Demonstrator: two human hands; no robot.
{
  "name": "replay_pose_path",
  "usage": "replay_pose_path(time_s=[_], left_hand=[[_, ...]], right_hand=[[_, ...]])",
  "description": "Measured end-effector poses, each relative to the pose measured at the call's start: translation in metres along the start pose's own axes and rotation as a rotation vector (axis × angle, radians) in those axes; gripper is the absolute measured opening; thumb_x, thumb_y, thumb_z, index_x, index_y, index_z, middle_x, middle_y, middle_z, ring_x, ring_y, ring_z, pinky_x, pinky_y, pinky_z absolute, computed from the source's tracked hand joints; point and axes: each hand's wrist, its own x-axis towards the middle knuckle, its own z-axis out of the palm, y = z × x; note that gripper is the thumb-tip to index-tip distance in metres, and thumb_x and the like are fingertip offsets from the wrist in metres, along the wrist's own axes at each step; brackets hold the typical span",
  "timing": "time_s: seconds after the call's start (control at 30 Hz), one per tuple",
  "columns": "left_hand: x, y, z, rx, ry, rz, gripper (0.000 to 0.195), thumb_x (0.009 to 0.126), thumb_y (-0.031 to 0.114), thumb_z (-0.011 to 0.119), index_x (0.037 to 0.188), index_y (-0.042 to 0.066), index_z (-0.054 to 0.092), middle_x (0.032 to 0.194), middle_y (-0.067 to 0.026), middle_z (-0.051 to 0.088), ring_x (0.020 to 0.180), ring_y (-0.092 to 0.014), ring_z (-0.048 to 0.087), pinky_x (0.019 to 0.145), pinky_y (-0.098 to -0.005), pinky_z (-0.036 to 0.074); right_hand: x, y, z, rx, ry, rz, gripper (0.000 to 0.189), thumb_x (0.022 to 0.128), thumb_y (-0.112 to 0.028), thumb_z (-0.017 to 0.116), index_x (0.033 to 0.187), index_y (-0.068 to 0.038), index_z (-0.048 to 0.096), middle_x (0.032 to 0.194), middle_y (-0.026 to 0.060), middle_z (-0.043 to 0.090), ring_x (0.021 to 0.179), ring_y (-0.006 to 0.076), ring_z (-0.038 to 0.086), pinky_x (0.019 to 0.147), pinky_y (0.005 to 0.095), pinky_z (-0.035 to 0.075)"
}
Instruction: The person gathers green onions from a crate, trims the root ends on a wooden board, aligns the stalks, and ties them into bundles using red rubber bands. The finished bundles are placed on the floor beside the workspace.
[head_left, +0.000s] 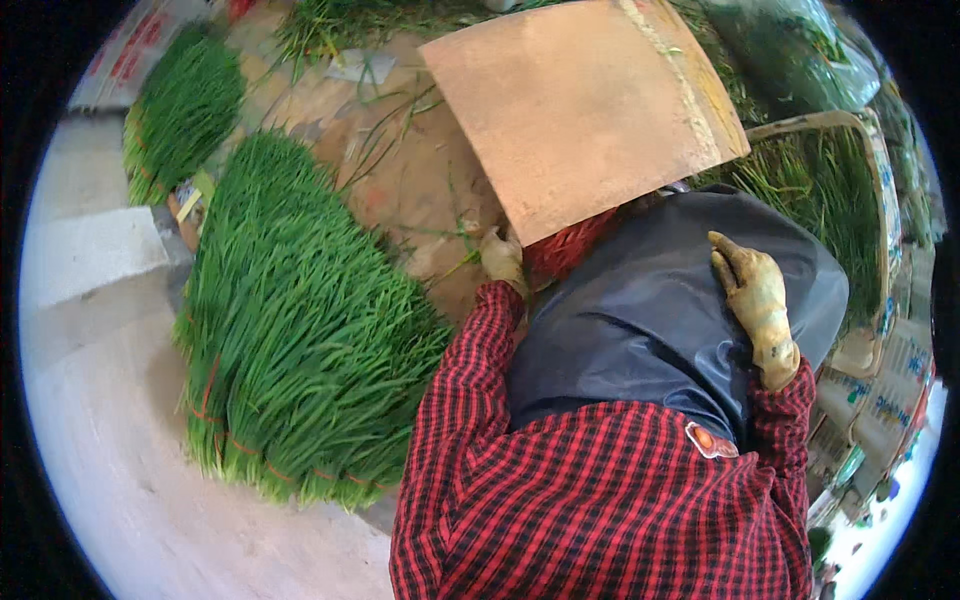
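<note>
My left hand (501, 259), in a stained pale glove, is at the near left corner of a tan flat board (592, 112). Its fingers are partly hidden, so whether it grips the board's edge is unclear. A bunch of thin red ties (574, 244) shows from under the board, just right of that hand. My right hand (752, 289), also gloved, lies over the dark waterproof apron (622, 330) on my lap. Its thumb and forefinger point forward, slightly apart, with nothing between them. Left of my left arm lies a large row of green Chinese chives (307, 322), bundled with red ties near the pale ends.
A smaller stack of tied chives (184, 112) lies at the far left. Loose green stalks (390, 142) litter the brown ground ahead. On the right, a rimmed crate (874, 217) holds more greens (832, 195). Clear plastic (840, 67) covers greenery behind it.
</note>
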Motion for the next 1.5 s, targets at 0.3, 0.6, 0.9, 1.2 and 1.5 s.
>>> replay_pose_path(time_s=[0.3,0.6,0.9,1.2,1.5], left_hand=[[0.034,0.071,-0.013,-0.475,-0.369,-0.382,0.026,0.086,0.022,0.06,0.092,-0.002,0.068,0.086,-0.0216,0.067,0.077,-0.032,0.065,0.068,-0.0404,0.05],[-0.049,0.1,-0.174,-0.07,-0.247,0.264,0.015,0.087,0.013,0.058,0.093,0.004,0.069,0.087,-0.0142,0.069,0.08,-0.03,0.066,0.072,-0.0359,0.051],[-0.07,0.252,-0.299,-0.872,-0.373,0.223,0.017,0.082,-0.007,0.061,0.098,-0.005,0.066,0.089,-0.0147,0.069,0.076,-0.021,0.068,0.072,-0.0299,0.057],[-0.04,0.333,-0.395,-1.695,-0.714,0.508,0.021,0.074,-0.006,0.057,0.069,0.01,0.042,0.058,0.0015,0.033,0.048,-0.011,0.031,0.049,-0.0272,0.029],[-0.059,0.445,-0.426,-1.719,-0.74,0.827,0.025,0.083,0.003,0.059,0.065,0.014,0.044,0.053,0.0022,0.046,0.048,-0.009,0.05,0.044,-0.0247,0.031]], right_hand=[[-0.006,0.025,0.003,0.022,0.077,0.055,0.027,0.091,-0.024,0.054,0.113,-0.009,0.063,0.09,0.0163,0.067,0.083,0.0348,0.063,0.074,0.044,0.05],[-0.003,0.006,0.007,0.02,0.124,-0.034,0.029,0.09,-0.021,0.053,0.114,-0.006,0.062,0.088,0.0196,0.066,0.082,0.0356,0.064,0.074,0.0439,0.052],[0.072,-0.1,0.083,0.545,-0.285,-0.617,0.023,0.078,-0.025,0.065,0.094,-0.007,0.065,0.076,0.0157,0.066,0.07,0.0379,0.064,0.062,0.0469,0.05],[0.113,-0.101,0.159,0.461,-0.323,-0.667,0.023,0.087,-0.027,0.055,0.086,-0.008,0.069,0.082,0.0159,0.068,0.074,0.0342,0.064,0.065,0.0419,0.052],[0.085,-0.105,0.083,0.252,-0.217,-0.465,0.022,0.084,-0.026,0.058,0.092,-0.007,0.065,0.08,0.014,0.067,0.071,0.0331,0.063,0.064,0.0441,0.05]])
